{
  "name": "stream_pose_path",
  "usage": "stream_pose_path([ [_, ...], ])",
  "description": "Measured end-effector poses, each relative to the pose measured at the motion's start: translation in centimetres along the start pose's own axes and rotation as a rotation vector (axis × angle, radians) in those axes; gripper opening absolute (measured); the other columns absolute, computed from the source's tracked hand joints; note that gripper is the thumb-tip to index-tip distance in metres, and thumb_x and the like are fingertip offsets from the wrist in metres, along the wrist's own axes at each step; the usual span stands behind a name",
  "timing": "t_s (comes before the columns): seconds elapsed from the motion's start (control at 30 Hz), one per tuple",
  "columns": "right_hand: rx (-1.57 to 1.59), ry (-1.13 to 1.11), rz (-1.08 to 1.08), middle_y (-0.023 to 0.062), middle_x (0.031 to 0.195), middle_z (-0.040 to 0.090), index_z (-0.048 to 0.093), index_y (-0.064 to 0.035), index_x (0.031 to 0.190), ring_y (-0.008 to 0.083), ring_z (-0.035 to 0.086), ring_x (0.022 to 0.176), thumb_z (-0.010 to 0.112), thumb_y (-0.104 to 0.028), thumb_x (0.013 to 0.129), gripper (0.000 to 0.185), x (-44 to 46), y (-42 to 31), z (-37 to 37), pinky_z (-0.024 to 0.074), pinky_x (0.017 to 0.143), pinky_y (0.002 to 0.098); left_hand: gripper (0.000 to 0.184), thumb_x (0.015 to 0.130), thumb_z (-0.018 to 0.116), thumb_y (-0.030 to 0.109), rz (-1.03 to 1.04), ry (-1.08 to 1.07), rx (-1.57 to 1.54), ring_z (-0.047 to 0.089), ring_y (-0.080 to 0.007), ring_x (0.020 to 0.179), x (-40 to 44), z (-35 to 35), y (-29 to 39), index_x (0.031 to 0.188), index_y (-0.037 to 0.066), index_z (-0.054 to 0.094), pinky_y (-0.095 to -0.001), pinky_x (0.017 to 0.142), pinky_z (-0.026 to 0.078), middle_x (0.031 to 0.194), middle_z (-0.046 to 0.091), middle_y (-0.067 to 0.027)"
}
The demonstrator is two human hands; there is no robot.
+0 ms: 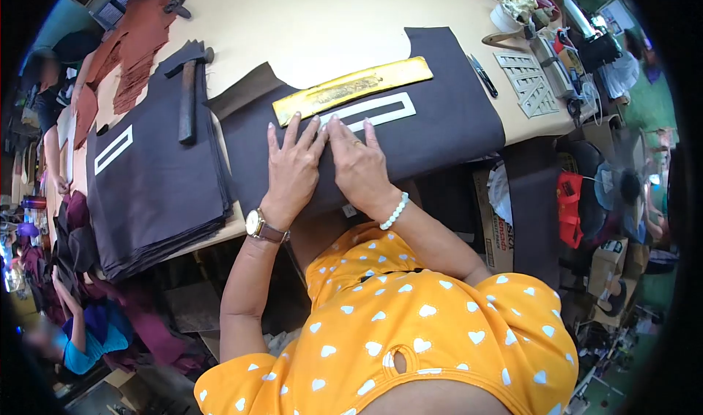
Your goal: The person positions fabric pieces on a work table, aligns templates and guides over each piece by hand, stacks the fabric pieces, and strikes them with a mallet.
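A brown-black sheet of leather or cloth [439, 140] lies before me at the table's front edge. On it rests a white strip with a long slot cut out [410, 106]. My left hand [293, 169] lies palm down, fingers spread, its tips near the strip's left end and a worn yellow bar [355, 89]. Beside it, my right hand [360, 164] presses down with extended fingers at the strip's left part, partly covering it. The yellow bar lies on the sheet just beyond the strip. Neither hand is closed around anything.
To the left, a hammer [188, 104] rests on a stack of dark sheets [161, 202] with another slotted white strip [113, 150]. Reddish-brown pieces [139, 56] lie beyond. Rightward are a pen-like tool [483, 76], a brush [505, 41] and a slatted panel [526, 84]. Other people work at left.
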State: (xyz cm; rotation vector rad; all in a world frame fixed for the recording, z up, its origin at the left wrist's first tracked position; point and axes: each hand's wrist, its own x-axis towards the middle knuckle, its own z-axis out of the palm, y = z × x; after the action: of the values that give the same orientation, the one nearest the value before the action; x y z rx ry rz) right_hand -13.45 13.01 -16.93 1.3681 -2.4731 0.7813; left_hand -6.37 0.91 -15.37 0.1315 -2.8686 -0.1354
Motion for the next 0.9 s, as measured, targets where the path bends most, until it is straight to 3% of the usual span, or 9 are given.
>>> stream_pose_path([
  [0.13, 0.017, -0.106, 0.105, 0.0172, 0.127, 0.053, 0.044, 0.0091, 0.125, 0.0236, 0.054, 0.115, 0.039, -0.003, 0.084, 0.044, -0.3, 3.4, -2.6, 0.029, 0.102, 0.0546, 0.049, 0.075, 0.047, -0.001, 0.013, -0.018, 0.063, 0.033, -0.0297, 0.13, 0.1, -0.2, 0.0, 0.123, 0.009, 0.054, -0.0601, 0.104, 0.02, 0.132, 0.048, -0.0063],
  [0.27, -0.085, -0.079, 0.168, 0.0094, 0.118, 0.061, 0.037, 0.0079, 0.131, 0.0233, 0.057, 0.11, 0.038, -0.005, 0.088, 0.045, -1.1, 7.2, -5.1, 0.0271, 0.104, 0.0542, 0.047, 0.075, 0.048, 0.0, 0.017, -0.026, 0.131, 0.032, -0.0296, 0.131, -0.2, -0.5, 0.5, 0.122, 0.007, 0.054, -0.0594, 0.104, 0.02, 0.129, 0.049, -0.0087],
  [0.5, -0.256, -0.019, 0.188, 0.0091, 0.115, 0.062, 0.041, 0.0076, 0.126, 0.0264, 0.058, 0.107, 0.041, -0.006, 0.086, 0.042, -1.0, 10.7, -6.6, 0.0267, 0.102, 0.0576, 0.034, 0.078, 0.052, 0.007, -0.008, -0.01, 0.27, 0.038, -0.0298, 0.126, -1.3, -1.3, 0.7, 0.112, 0.004, 0.059, -0.0572, 0.103, 0.024, 0.12, 0.053, -0.0112],
  [0.6, -0.441, -0.086, 0.211, 0.0089, 0.11, 0.062, 0.044, 0.0057, 0.123, 0.0285, 0.057, 0.106, 0.043, -0.007, 0.084, 0.042, 2.3, 11.9, -7.5, 0.0286, 0.1, 0.058, 0.031, 0.079, 0.052, 0.008, -0.144, -0.014, 0.121, 0.042, -0.0297, 0.122, -1.4, -2.6, -0.7, 0.109, 0.005, 0.061, -0.0569, 0.101, 0.028, 0.12, 0.053, -0.0128],
  [0.63, -0.399, 0.035, 0.119, 0.0084, 0.109, 0.061, 0.046, 0.003, 0.122, 0.0296, 0.055, 0.107, 0.046, -0.01, 0.082, 0.042, 3.4, 12.2, -6.8, 0.0308, 0.098, 0.057, 0.03, 0.082, 0.051, 0.01, -0.21, 0.065, 0.144, 0.044, -0.0304, 0.121, -1.4, -2.0, -1.7, 0.111, 0.006, 0.059, -0.0524, 0.1, 0.032, 0.12, 0.053, -0.014],
  [0.73, -0.183, -0.065, -0.133, 0.0136, 0.132, 0.048, 0.042, -0.0062, 0.132, 0.031, 0.04, 0.127, 0.053, -0.032, 0.088, 0.052, 6.3, 11.6, -4.9, 0.0251, 0.104, 0.0529, 0.032, 0.086, 0.051, 0.016, -0.493, 0.295, -0.071, 0.042, -0.0334, 0.121, -0.6, -1.6, -3.4, 0.117, 0.006, 0.055, -0.0475, 0.099, 0.034, 0.122, 0.05, -0.0178],
  [0.8, -0.121, -0.345, -0.148, 0.0138, 0.138, 0.042, 0.036, -0.009, 0.137, 0.0302, 0.031, 0.132, 0.058, -0.041, 0.083, 0.066, 8.2, 11.0, -3.9, 0.0204, 0.108, 0.0521, 0.039, 0.09, 0.05, 0.021, -0.574, 0.331, 0.156, 0.041, -0.0405, 0.118, -1.0, 0.3, -4.8, 0.124, 0.003, 0.047, -0.0445, 0.098, 0.035, 0.122, 0.047, -0.0263],
  [0.83, -0.094, -0.342, -0.167, 0.0143, 0.134, 0.044, 0.037, -0.0097, 0.136, 0.0303, 0.034, 0.13, 0.061, -0.039, 0.081, 0.066, 8.8, 11.1, -3.1, 0.0214, 0.107, 0.0522, 0.048, 0.091, 0.049, 0.029, -0.624, 0.293, 0.157, 0.037, -0.0428, 0.122, -1.5, 1.5, -5.4, 0.131, 0.004, 0.041, -0.0454, 0.1, 0.033, 0.13, 0.039, -0.0294],
  [0.9, -0.058, -0.281, -0.243, 0.0139, 0.122, 0.051, 0.042, -0.0107, 0.132, 0.03, 0.041, 0.123, 0.067, -0.032, 0.077, 0.064, 9.8, 10.9, -3.1, 0.0261, 0.105, 0.0503, 0.052, 0.092, 0.046, 0.033, -0.697, 0.225, 0.202, 0.034, -0.0428, 0.124, -1.5, 1.8, -5.2, 0.135, 0.006, 0.037, -0.0457, 0.102, 0.031, 0.134, 0.035, -0.0294],
])
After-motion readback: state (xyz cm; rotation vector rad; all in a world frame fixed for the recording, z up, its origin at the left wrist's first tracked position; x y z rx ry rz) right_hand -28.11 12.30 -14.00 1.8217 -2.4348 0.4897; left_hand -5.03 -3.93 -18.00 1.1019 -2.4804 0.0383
